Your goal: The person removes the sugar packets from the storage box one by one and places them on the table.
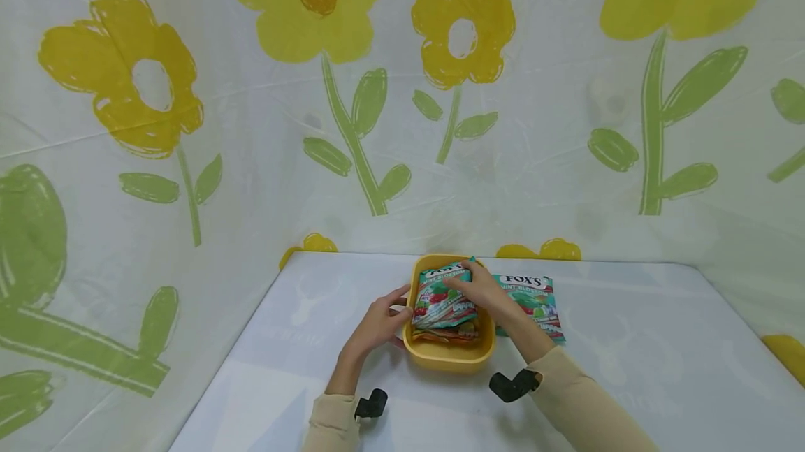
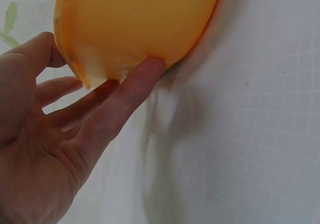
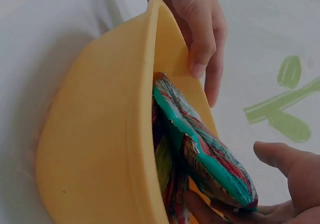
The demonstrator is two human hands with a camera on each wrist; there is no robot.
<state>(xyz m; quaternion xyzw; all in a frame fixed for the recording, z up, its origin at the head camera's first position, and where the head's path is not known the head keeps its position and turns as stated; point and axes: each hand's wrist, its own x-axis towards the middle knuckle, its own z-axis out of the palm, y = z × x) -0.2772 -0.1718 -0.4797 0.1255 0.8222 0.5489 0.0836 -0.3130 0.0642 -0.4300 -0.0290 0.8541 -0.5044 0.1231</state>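
From my remote seat, I see my left hand (image 1: 376,326) gripping the yellow tub's (image 1: 448,355) left rim, thumb inside, while my right hand (image 1: 481,289) pinches the candy packet (image 1: 440,302) lying in it, another packet (image 1: 533,302) behind on the table (image 1: 629,354).

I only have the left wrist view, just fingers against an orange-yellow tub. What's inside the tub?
Observer: A teal candy packet sits on top inside the yellow tub.
Operator: Where's the other hand?
Observer: The right hand grips that packet from above, over the tub.
Operator: Anything else nearby?
Observer: A second teal packet lies flat on the table, just right of the tub.
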